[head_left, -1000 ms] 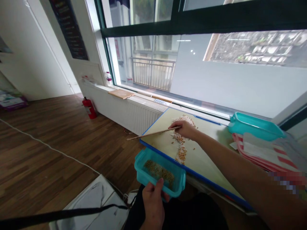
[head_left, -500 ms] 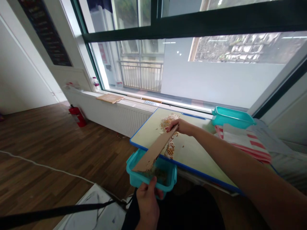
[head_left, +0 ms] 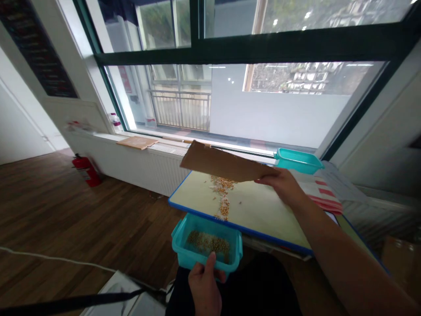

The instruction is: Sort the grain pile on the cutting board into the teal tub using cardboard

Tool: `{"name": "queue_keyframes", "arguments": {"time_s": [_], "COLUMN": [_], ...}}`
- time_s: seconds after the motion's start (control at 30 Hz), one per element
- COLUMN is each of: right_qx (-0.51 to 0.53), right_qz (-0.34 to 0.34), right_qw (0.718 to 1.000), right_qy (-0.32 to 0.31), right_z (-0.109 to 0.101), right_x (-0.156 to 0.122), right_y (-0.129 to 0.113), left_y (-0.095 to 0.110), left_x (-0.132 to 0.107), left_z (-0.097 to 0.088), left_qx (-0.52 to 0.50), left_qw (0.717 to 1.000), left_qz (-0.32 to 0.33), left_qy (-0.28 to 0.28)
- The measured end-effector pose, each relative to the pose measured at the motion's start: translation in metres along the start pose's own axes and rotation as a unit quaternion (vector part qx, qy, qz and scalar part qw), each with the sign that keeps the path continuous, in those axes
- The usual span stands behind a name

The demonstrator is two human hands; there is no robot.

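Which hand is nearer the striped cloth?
Right. The right hand, holding cardboard, appears just left of the cloth; the left hand, gripping the near tub, is farther away.

Kernels (head_left: 224, 206) Lay Between the Hands

The kernels ran across the board (head_left: 263, 215) towards its near edge, left of its middle. Just before that edge sat the near tub (head_left: 183, 256), more grains (head_left: 208, 242) inside it, the left hand (head_left: 205, 283) at its near rim. The right hand (head_left: 285, 183) held a cardboard sheet (head_left: 223, 163) above the board, in front of the kernels' far part. To the right was a cloth (head_left: 324, 193), the far tub (head_left: 297, 161) behind it. The window (head_left: 263, 118) stood behind everything; the radiator (head_left: 167, 175) lay left of the board, and farther left a fire extinguisher (head_left: 87, 171).
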State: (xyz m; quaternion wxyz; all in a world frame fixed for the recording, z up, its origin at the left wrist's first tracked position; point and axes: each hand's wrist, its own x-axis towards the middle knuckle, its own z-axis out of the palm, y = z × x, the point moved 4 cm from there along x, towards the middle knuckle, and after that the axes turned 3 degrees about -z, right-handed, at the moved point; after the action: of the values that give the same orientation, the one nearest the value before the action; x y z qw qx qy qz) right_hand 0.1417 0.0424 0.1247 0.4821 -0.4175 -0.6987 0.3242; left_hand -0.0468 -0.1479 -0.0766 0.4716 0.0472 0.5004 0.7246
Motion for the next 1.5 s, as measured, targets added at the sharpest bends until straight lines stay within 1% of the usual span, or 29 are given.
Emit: {"name": "queue_keyframes", "arguments": {"time_s": [0.03, 0.1, 0.17, 0.23, 0.3, 0.33, 0.4, 0.5, 0.6, 0.77, 0.87, 0.97, 1.17, 1.37, 1.5], "right_qx": [-0.066, -0.196, -0.335, -0.432, -0.499, -0.522, -0.554, -0.566, -0.569, -0.594, -0.595, -0.595, -0.587, -0.572, -0.555], "right_qz": [0.011, 0.035, 0.056, 0.057, 0.049, 0.044, 0.045, 0.048, 0.029, -0.036, -0.076, -0.095, -0.117, -0.136, -0.140], "right_qw": [0.997, 0.974, 0.929, 0.883, 0.846, 0.834, 0.820, 0.818, 0.819, 0.801, 0.797, 0.796, 0.800, 0.809, 0.820], "right_qy": [0.048, 0.108, 0.147, 0.175, 0.180, 0.170, 0.137, 0.092, 0.065, 0.064, 0.060, 0.062, 0.039, 0.027, 0.018], "right_z": [-0.015, -0.034, -0.041, -0.037, -0.026, -0.020, -0.008, 0.004, 0.012, 0.022, 0.031, 0.040, 0.056, 0.066, 0.071], "right_x": [-0.018, -0.057, -0.094, -0.124, -0.143, -0.148, -0.149, -0.140, -0.132, -0.137, -0.145, -0.151, -0.155, -0.156, -0.157], "right_y": [-0.003, -0.008, -0.010, -0.010, -0.009, -0.009, -0.008, -0.008, -0.008, -0.014, -0.023, -0.034, -0.046, -0.051, -0.056], "left_y": [-0.001, -0.001, -0.001, -0.001, -0.001, -0.002, -0.002, -0.001, 0.001, 0.004, 0.003, 0.002, 0.004, 0.004, 0.003], "left_x": [0.000, 0.001, 0.002, 0.003, 0.005, 0.005, 0.006, 0.006, 0.006, 0.005, 0.006, 0.007, 0.006, 0.007, 0.008], "left_z": [0.001, 0.003, 0.005, 0.005, 0.005, 0.005, 0.005, 0.004, 0.005, 0.007, 0.007, 0.006, 0.007, 0.008, 0.008], "left_qx": [0.001, 0.008, 0.016, 0.020, 0.021, 0.021, 0.022, 0.018, 0.012, 0.018, 0.016, 0.019, 0.018, 0.010, 0.016], "left_qw": [1.000, 1.000, 1.000, 1.000, 1.000, 1.000, 1.000, 1.000, 1.000, 0.999, 0.999, 0.999, 0.998, 0.999, 0.999], "left_qz": [-0.002, -0.002, 0.003, 0.006, 0.004, 0.002, -0.003, -0.010, -0.018, -0.021, -0.020, -0.016, -0.019, -0.016, -0.015], "left_qy": [-0.007, -0.018, -0.019, -0.016, -0.013, -0.013, -0.013, -0.015, -0.022, -0.038, -0.041, -0.039, -0.050, -0.049, -0.047]}}
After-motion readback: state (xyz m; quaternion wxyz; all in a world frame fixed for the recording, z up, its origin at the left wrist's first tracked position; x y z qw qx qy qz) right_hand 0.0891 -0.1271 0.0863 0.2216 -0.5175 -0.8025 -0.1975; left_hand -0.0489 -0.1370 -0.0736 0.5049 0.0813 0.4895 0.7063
